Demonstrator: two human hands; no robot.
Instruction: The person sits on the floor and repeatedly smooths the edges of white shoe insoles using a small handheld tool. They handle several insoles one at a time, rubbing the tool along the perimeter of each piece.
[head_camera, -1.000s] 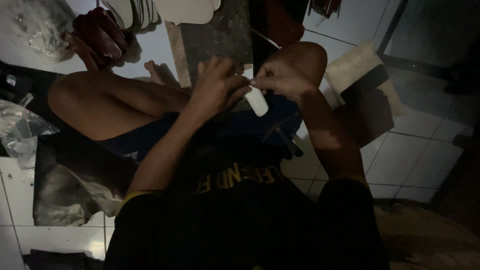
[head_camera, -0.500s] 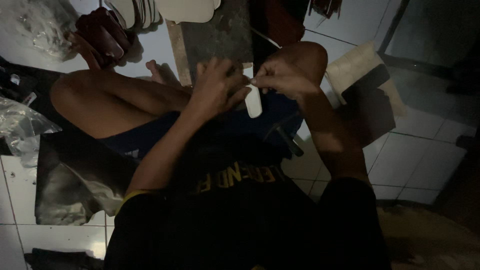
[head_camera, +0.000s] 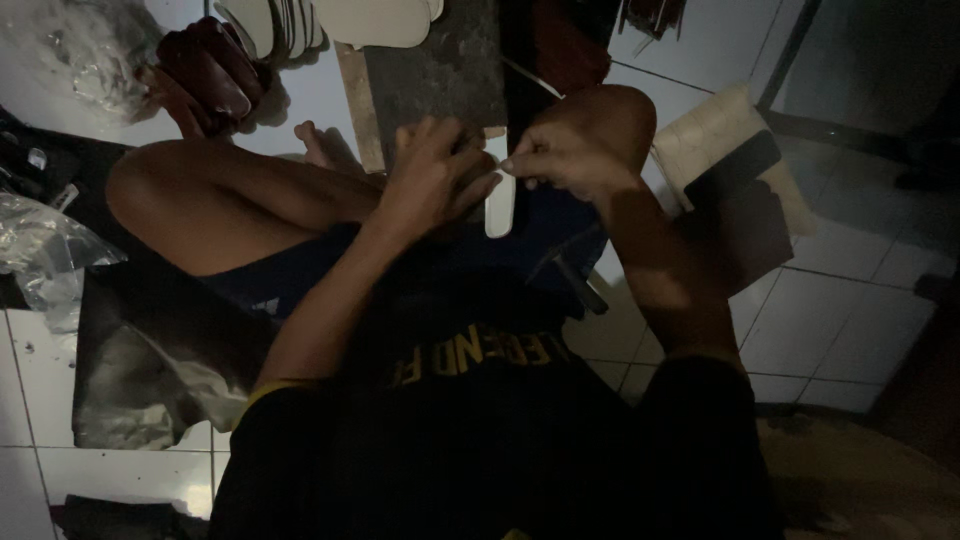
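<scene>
A person sits cross-legged on a white tiled floor (head_camera: 850, 330) in dim light, both hands raised over the lap and working on a small white strip (head_camera: 499, 205). The left hand (head_camera: 432, 178) curls around one side of the strip, fingers bent and closed against it, while the right hand (head_camera: 560, 160) pinches its upper end between thumb and fingertips. The two hands sit close together, nearly touching, with the strip hanging upright between them, just above dark blue shorts (head_camera: 520, 245). (What the left hand's palm may hold beyond the strip cannot be made out in the shadow.)

Just beyond the hands a dark, flat board (head_camera: 435, 60) lies on the floor, with a narrow wooden slat (head_camera: 358, 105) along its left edge. At the top of the view, pale sole-shaped cut-outs (head_camera: 370, 20) are stacked and fanned out. A dark reddish shoe (head_camera: 205, 75) rests at upper left near the bent knee. Crumpled clear plastic (head_camera: 40, 250) lies at the left edge, and a grey sheet (head_camera: 140, 390) is spread beneath the leg. To the right, a pale cushion-like pad (head_camera: 720, 135) lies with a dark flat piece (head_camera: 745, 215) over it.
</scene>
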